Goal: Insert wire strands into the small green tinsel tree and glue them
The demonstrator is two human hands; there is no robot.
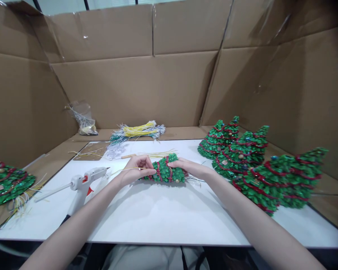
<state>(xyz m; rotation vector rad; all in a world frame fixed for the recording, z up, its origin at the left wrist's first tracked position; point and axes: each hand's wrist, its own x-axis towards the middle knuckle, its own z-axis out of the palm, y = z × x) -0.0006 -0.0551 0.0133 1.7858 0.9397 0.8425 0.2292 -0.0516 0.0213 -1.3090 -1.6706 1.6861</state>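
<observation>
A small green Christmas tree (165,170) with red garland lies on its side over the white table, between my two hands. My right hand (190,167) grips it from the right, thumb on top and the other fingers mostly hidden behind. At the tree's left end, my left hand (138,169) pinches a thin yellow wire (124,170), whose loose end runs out leftward past the wrist. The fingertips of this hand touch the green foliage. Below the right hand, some clear strands or plastic show at the tree's base.
A white glue gun (86,182) stands left of my left forearm. Several finished trees (242,153) crowd the right side; another tree (9,183) is at far left. Wire bundles (141,130) and a plastic bag (86,118) lie at the back, before cardboard walls (135,86).
</observation>
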